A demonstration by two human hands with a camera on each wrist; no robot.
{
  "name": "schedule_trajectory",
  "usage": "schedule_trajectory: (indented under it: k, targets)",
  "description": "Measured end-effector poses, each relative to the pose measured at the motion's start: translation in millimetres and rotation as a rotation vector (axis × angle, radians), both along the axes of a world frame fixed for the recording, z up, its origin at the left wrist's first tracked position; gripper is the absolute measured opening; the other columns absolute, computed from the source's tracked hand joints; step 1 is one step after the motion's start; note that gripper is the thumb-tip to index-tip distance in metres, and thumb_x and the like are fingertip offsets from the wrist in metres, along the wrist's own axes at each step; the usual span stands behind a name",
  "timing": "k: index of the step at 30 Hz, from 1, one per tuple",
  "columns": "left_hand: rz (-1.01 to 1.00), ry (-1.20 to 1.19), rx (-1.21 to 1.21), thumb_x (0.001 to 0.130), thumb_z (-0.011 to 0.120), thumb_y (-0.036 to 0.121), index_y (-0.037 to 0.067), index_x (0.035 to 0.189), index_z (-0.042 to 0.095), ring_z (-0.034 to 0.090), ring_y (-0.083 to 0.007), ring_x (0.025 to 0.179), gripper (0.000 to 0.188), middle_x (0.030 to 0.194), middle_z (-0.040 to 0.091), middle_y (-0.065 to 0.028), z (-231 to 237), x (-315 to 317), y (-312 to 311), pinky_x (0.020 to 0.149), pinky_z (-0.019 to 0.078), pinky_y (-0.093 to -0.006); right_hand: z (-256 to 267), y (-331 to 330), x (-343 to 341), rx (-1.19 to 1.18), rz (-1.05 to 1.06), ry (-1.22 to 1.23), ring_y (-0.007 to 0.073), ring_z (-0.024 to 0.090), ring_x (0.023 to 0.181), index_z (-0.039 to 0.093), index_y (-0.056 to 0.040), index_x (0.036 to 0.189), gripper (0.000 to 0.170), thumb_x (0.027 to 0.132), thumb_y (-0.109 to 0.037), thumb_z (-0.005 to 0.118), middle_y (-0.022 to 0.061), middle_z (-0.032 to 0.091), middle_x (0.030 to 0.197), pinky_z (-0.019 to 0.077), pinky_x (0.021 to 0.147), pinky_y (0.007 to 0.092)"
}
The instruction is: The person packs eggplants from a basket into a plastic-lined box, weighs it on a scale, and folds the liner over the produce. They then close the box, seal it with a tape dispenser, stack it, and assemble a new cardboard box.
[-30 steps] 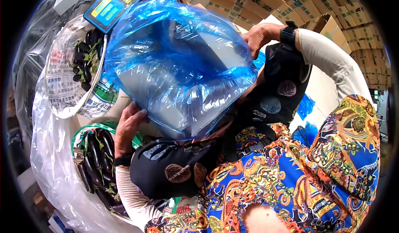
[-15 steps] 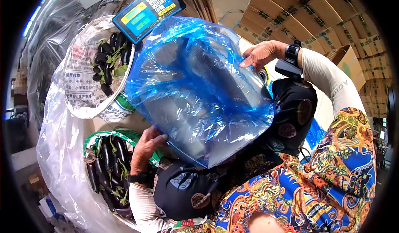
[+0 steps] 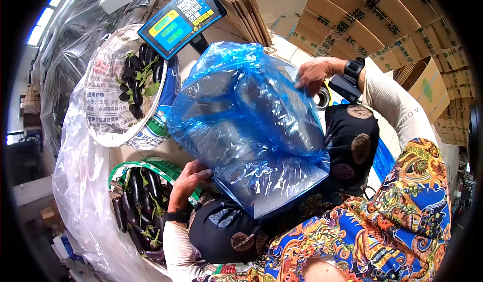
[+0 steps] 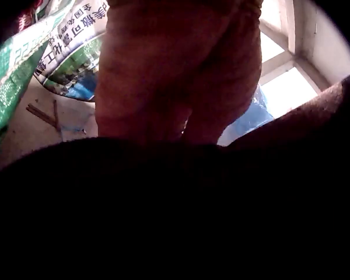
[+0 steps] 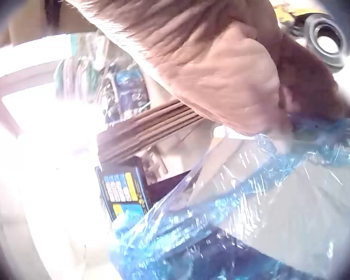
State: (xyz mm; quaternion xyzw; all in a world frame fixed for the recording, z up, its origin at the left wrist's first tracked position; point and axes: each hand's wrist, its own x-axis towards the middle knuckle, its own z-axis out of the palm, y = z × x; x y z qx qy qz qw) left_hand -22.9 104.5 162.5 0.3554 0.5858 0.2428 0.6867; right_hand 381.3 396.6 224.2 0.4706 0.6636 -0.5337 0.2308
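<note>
A thin blue plastic bag (image 3: 251, 126) is spread over a box-like form with pale panels showing through the film, in front of the person's lap. The left hand (image 3: 188, 182) grips the bag's lower left edge, thumb toward the film; in the left wrist view the hand's dark bulk hides its fingertips. At the upper right edge, the right hand (image 3: 321, 73) holds the bag's rim with bent fingers. In the right wrist view, the right hand's fingertips are down at the crinkled blue film (image 5: 262, 204).
Eggplants (image 3: 138, 196) fill a green-rimmed basket at lower left, and more eggplants (image 3: 138, 78) lie in a sack-lined round basket (image 3: 98, 108) above. A scale display (image 3: 182, 21) stands behind the bag. Flattened cartons (image 3: 362, 22) are stacked at upper right; a tape roll (image 3: 322, 99) lies near the right hand.
In the head view, the bag and both hands have shifted right and down, and more of the scale and baskets shows. The right hand has moved along the bag's upper right edge.
</note>
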Motion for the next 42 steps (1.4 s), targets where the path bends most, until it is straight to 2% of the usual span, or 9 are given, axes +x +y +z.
schedule_trajectory:
  k: [3, 8, 19, 25, 28, 32, 35, 39, 42]
  targets:
    - [-0.025, -0.040, 0.066, 0.086, 0.063, 0.011, -0.003, 0.102, 0.064, 0.064, -0.0196, 0.080, 0.022, 0.089, 0.066, -0.0084, 3.1, -12.6, 4.1, 0.075, 0.0506, -0.0304, 4.2, 22.1, -16.4, 0.338, 0.115, 0.087, 0.0123, 0.062, 0.059, 0.065, -0.0025, 0.092, 0.023, 0.092, -0.025, 0.061, 0.0019, 0.064, 0.069, 0.0506, 0.052, 0.0272]
    - [0.368, 0.219, 0.466, 0.090, 0.059, 0.014, 0.000, 0.099, 0.063, 0.057, -0.0127, 0.077, 0.017, 0.084, 0.062, -0.0036, 29.9, -55.6, 42.3, 0.072, 0.0459, -0.0250, 56.7, 24.8, -21.1, 0.497, -0.150, 0.354, 0.0176, 0.062, 0.098, 0.050, -0.0069, 0.132, 0.058, 0.086, -0.036, 0.068, 0.0131, 0.058, 0.126, 0.0504, 0.080, 0.0289]
    - [0.003, 0.357, 0.994, 0.078, 0.071, 0.023, -0.002, 0.137, 0.046, 0.058, -0.0247, 0.114, 0.069, 0.122, 0.061, -0.0185, 85.0, -1.6, 188.8, 0.098, 0.0445, -0.0327, 79.7, -59.9, -115.2, 0.338, 0.036, 0.667, 0.0075, 0.049, 0.070, 0.060, -0.0030, 0.074, 0.010, 0.079, -0.010, 0.065, -0.0021, 0.054, 0.070, 0.0408, 0.065, 0.0258]
    - [-0.092, 0.132, 0.825, 0.079, 0.069, 0.013, -0.002, 0.111, 0.065, 0.063, -0.0125, 0.086, 0.035, 0.092, 0.069, -0.0093, 99.8, 10.6, 206.4, 0.080, 0.0486, -0.0262, 95.2, -70.4, -103.3, -0.139, -0.199, 0.673, 0.0117, 0.045, 0.073, 0.058, -0.0001, 0.090, 0.021, 0.088, -0.019, 0.067, -0.0009, 0.049, 0.082, 0.0375, 0.068, 0.0270]
    - [-0.006, 0.223, 0.943, 0.082, 0.064, 0.006, -0.003, 0.097, 0.067, 0.057, -0.0064, 0.077, 0.017, 0.081, 0.065, -0.0024, 117.3, 24.6, 194.0, 0.072, 0.0465, -0.0226, 106.0, -83.8, -112.6, 0.516, -0.074, 0.482, 0.0091, 0.049, 0.076, 0.059, -0.0030, 0.096, 0.027, 0.088, -0.025, 0.071, -0.0010, 0.052, 0.081, 0.0414, 0.070, 0.0261]
    - [-0.009, 0.371, 1.129, 0.084, 0.060, 0.005, -0.001, 0.091, 0.065, 0.056, -0.0106, 0.069, 0.010, 0.076, 0.062, -0.0054, 154.3, 36.7, 163.4, 0.068, 0.0464, -0.0251, 100.4, -85.2, -117.9, 0.240, -0.037, 0.576, 0.0105, 0.052, 0.085, 0.060, -0.0044, 0.094, 0.023, 0.087, -0.023, 0.072, -0.0018, 0.057, 0.086, 0.0445, 0.078, 0.0299]
    - [0.045, 0.488, 1.238, 0.086, 0.058, 0.007, 0.000, 0.091, 0.064, 0.058, -0.0159, 0.065, 0.011, 0.073, 0.062, -0.0094, 146.4, 38.2, 150.1, 0.065, 0.0475, -0.0280, 103.6, -98.5, -113.6, 0.594, 0.353, 0.727, 0.0104, 0.054, 0.086, 0.062, -0.0030, 0.097, 0.019, 0.088, -0.018, 0.069, -0.0018, 0.058, 0.083, 0.0439, 0.083, 0.0276]
    - [0.142, 0.434, 0.969, 0.087, 0.060, 0.008, 0.001, 0.089, 0.062, 0.056, -0.0125, 0.058, 0.008, 0.065, 0.058, -0.0056, 151.6, 32.7, 140.6, 0.058, 0.0460, -0.0270, 120.1, -101.0, -113.4, -0.148, -0.263, 0.694, 0.0029, 0.048, 0.074, 0.059, -0.0058, 0.092, 0.010, 0.090, -0.015, 0.063, -0.0041, 0.052, 0.074, 0.0382, 0.068, 0.0193]
    - [-0.046, 0.533, 0.975, 0.087, 0.064, 0.007, 0.002, 0.091, 0.061, 0.053, -0.0110, 0.057, 0.007, 0.064, 0.056, -0.0024, 147.2, 24.8, 128.2, 0.058, 0.0439, -0.0244, 125.3, -94.4, -99.1, 0.127, -0.149, 0.717, 0.0052, 0.050, 0.069, 0.065, -0.0041, 0.097, 0.020, 0.086, -0.021, 0.069, -0.0011, 0.057, 0.072, 0.0387, 0.065, 0.0219]
